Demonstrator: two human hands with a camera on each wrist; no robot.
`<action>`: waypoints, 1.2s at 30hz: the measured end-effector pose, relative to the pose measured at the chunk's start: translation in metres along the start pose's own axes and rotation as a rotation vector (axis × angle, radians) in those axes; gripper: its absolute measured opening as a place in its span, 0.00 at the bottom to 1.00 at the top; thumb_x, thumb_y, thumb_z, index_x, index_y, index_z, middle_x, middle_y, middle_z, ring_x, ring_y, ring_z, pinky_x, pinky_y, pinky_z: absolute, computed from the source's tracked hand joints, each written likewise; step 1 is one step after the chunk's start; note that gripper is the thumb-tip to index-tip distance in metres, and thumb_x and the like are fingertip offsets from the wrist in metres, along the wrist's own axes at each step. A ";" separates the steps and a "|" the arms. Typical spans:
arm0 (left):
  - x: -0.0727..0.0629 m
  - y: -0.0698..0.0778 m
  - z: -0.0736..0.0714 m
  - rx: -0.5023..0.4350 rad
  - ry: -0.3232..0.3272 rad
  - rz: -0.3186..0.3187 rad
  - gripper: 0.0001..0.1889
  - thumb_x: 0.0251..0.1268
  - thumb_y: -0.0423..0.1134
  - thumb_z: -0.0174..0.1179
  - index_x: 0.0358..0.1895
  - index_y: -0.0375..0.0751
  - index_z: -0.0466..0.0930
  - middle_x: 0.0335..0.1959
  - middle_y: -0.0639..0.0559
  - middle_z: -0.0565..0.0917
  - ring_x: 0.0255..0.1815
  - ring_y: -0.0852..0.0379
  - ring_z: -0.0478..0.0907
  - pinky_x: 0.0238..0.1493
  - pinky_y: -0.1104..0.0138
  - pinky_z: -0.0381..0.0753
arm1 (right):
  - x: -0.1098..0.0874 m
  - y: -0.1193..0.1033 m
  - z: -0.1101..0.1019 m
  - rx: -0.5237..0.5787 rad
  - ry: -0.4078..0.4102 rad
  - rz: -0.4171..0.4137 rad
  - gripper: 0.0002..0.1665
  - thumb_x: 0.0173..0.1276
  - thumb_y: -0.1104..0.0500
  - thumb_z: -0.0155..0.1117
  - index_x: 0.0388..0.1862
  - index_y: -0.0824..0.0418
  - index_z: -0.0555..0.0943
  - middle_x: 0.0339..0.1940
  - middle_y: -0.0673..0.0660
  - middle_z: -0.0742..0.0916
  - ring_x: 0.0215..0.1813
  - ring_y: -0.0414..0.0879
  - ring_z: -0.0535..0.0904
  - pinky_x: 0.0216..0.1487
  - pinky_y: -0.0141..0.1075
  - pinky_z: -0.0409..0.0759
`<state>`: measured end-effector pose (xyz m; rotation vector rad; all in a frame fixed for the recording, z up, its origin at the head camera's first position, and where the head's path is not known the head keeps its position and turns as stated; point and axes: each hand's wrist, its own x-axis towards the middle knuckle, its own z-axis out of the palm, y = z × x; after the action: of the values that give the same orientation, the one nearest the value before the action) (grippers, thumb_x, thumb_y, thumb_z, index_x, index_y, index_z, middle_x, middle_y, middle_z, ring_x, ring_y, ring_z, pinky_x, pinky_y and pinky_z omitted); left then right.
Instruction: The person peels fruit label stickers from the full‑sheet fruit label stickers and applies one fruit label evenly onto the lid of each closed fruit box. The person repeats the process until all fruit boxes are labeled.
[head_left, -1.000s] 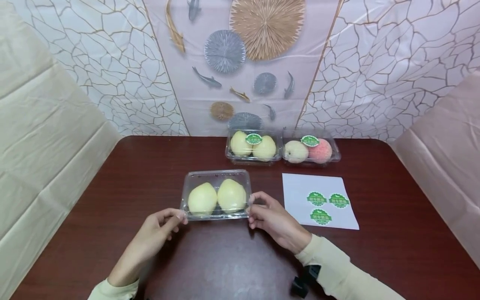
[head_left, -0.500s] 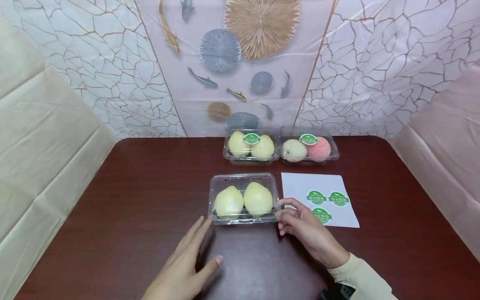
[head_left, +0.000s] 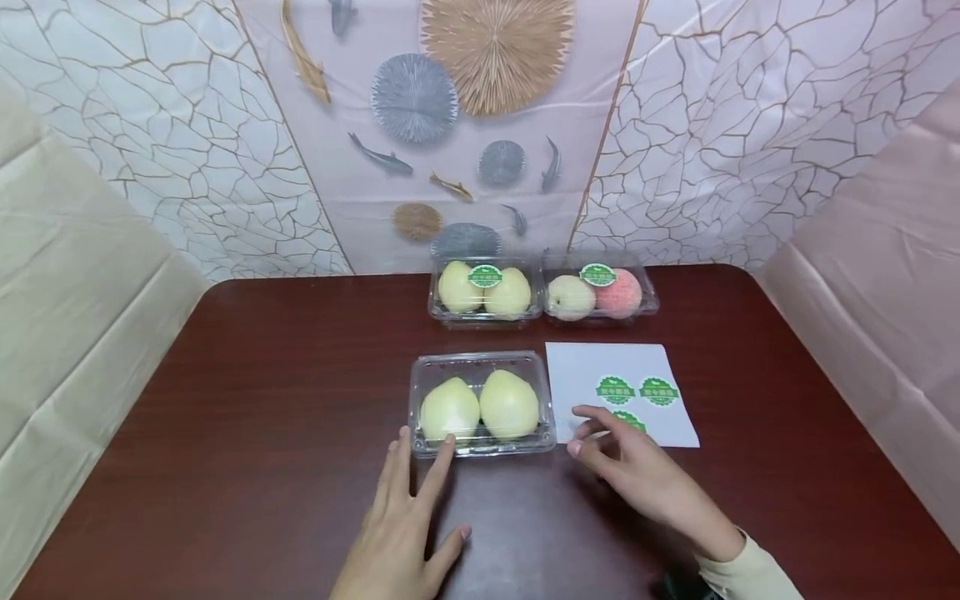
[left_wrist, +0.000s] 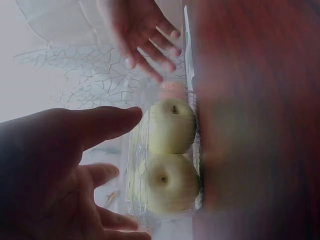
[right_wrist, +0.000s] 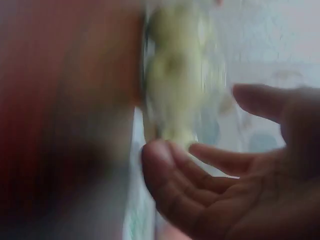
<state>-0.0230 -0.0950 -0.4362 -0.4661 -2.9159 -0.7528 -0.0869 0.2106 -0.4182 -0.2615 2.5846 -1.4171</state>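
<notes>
On the table sits a clear plastic box (head_left: 480, 358) holding two pale yellow pears (head_left: 509, 405). My left hand (head_left: 401, 533) has its fingers spread, with fingertips at the box's front left edge; in the left wrist view its thumb and fingers stand apart around no object. My right hand (head_left: 645, 475) hovers at the box's right side over the lower edge of a white sheet (head_left: 573, 375), fingers loosely bent and holding nothing. Green-and-white round stickers (head_left: 615, 390) are on that sheet, one partly hidden behind the right hand. The right wrist view is blurred.
At the back of the table, two more clear boxes stand side by side, each with a green sticker on top. One box (head_left: 486, 315) holds two pears; the other (head_left: 648, 307) holds a pale fruit and a pinkish-red fruit (head_left: 619, 294). A patterned cloth (head_left: 502, 208) hangs behind.
The box of pears has moved right, up beside the white sheet. My left hand has released its corner and spread its fingers; my right hand has let go and drawn slightly away.
</notes>
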 end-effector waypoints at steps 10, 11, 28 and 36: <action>0.009 0.009 0.003 0.136 0.014 -0.015 0.52 0.62 0.51 0.76 0.86 0.55 0.55 0.86 0.31 0.45 0.81 0.31 0.61 0.41 0.42 0.86 | 0.011 0.034 -0.043 -0.489 0.293 0.269 0.48 0.77 0.45 0.66 0.73 0.84 0.63 0.62 0.85 0.69 0.63 0.79 0.61 0.55 0.68 0.70; 0.009 0.010 0.002 0.143 0.006 -0.026 0.52 0.62 0.52 0.76 0.86 0.54 0.55 0.86 0.31 0.45 0.81 0.31 0.60 0.39 0.43 0.86 | 0.012 0.037 -0.046 -0.493 0.276 0.291 0.51 0.77 0.44 0.65 0.73 0.86 0.60 0.62 0.87 0.68 0.63 0.81 0.61 0.57 0.70 0.70; 0.022 0.019 0.003 0.141 -0.092 -0.032 0.50 0.66 0.55 0.72 0.87 0.52 0.53 0.86 0.30 0.42 0.83 0.32 0.57 0.40 0.44 0.86 | 0.015 0.051 -0.058 -0.449 0.192 0.362 0.42 0.65 0.51 0.78 0.52 0.83 0.64 0.43 0.78 0.74 0.50 0.72 0.70 0.53 0.58 0.70; 0.024 0.017 -0.001 -0.033 -0.009 -0.075 0.45 0.68 0.50 0.72 0.85 0.58 0.58 0.87 0.38 0.48 0.80 0.35 0.62 0.38 0.40 0.85 | 0.005 0.054 -0.066 0.446 0.217 0.283 0.31 0.75 0.61 0.70 0.71 0.66 0.69 0.51 0.50 0.89 0.46 0.35 0.86 0.46 0.30 0.83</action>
<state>-0.0400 -0.0747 -0.4239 -0.3661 -2.9482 -0.8117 -0.1115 0.2910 -0.4293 0.3240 2.2479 -1.9311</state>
